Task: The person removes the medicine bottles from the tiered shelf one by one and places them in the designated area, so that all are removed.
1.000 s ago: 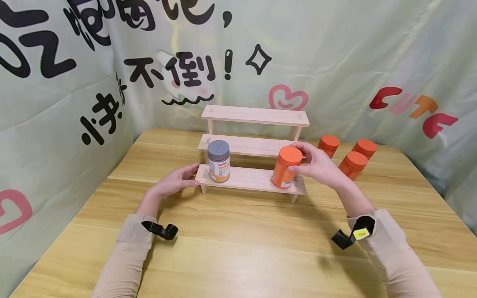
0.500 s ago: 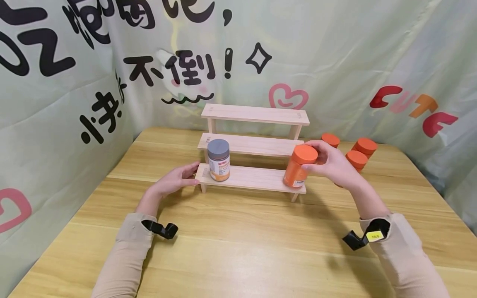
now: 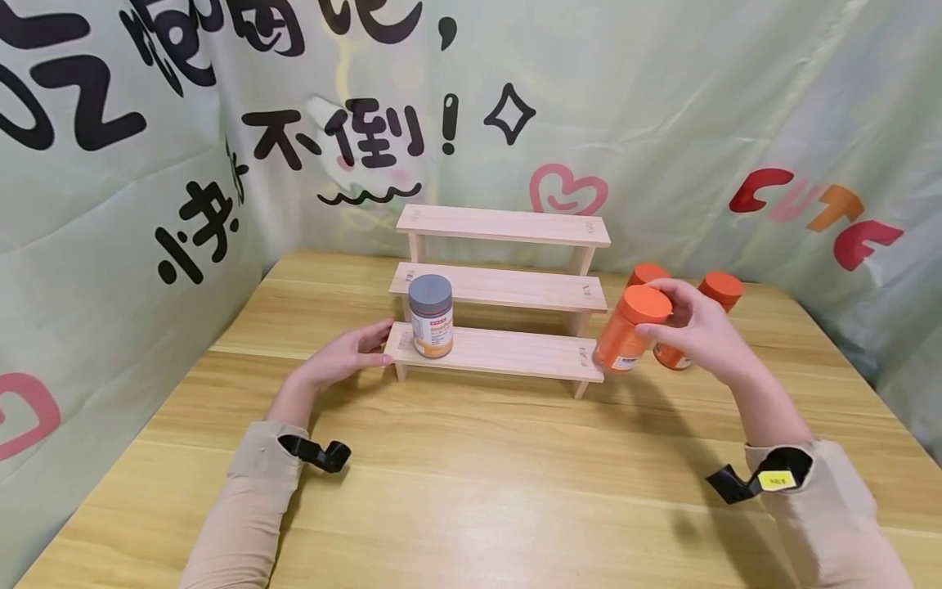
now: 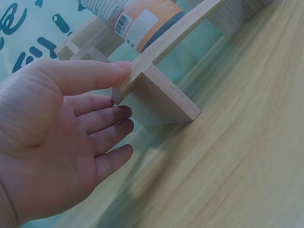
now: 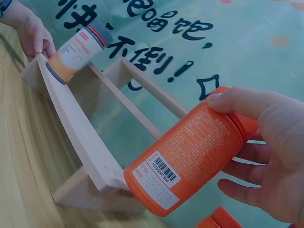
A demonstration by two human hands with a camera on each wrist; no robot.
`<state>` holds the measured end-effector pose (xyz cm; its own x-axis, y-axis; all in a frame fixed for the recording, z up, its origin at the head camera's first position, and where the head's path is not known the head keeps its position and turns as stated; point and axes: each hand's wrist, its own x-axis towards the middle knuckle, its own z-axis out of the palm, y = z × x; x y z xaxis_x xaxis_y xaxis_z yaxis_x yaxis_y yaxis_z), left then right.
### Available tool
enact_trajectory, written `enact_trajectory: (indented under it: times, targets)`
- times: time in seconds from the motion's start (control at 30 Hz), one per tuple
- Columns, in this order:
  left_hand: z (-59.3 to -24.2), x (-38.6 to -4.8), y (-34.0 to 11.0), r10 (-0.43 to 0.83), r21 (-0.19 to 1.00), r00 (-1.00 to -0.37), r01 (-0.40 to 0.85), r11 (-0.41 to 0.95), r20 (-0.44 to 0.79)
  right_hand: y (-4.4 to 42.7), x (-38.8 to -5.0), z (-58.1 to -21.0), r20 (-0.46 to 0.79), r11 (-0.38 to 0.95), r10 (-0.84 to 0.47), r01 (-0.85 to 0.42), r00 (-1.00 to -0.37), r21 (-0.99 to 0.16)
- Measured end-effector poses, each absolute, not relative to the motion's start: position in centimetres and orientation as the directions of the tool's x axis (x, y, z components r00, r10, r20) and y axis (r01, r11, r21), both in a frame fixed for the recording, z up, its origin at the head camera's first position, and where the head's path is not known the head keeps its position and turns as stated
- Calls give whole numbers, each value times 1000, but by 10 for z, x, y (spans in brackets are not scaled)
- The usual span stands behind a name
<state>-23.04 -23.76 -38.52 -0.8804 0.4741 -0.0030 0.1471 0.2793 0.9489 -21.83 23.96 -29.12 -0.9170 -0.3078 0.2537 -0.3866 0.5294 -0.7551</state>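
A three-step wooden display rack [image 3: 508,352] stands on the table. At the left end of its lowest step, my left hand [image 3: 349,356] pinches the board between thumb and fingers. On that step near this hand sits a supplement bottle with a grey lid [image 3: 432,315], upright. My right hand [image 3: 702,327] grips an orange bottle [image 3: 625,331] around its cap, tilted, at the step's right end. The right wrist view shows a barcode label low on this orange bottle [image 5: 190,152]. Whether its base touches the board I cannot tell.
Several more orange bottles stand behind and right of my right hand: one at the back [image 3: 648,273], one farther right [image 3: 723,286], one partly hidden by the hand [image 3: 671,357]. A printed curtain [image 3: 684,123] hangs behind the wooden table [image 3: 471,483].
My right hand has carried the orange bottle rightward along the lowest step, from above its right part to its right end. The left hand and the grey-lidded bottle have stayed put.
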Motion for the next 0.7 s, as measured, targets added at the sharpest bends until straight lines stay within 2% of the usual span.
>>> enact_trajectory:
  times: [0.2, 0.5, 0.7]
  targets:
    - [-385, -230, -238, 476, 951, -879, 146, 274, -2, 257, -215, -296, 256, 534, -279, -371, -925, -760]
    - [-384, -230, -237, 475, 953, -880, 144, 266, 1, 276, -208, -302, 243, 627, -230, -335, -942, -703]
    - [-385, -230, -237, 473, 952, -881, 141, 272, -5, 286, -205, -313, 260, 621, -235, -351, -937, -701]
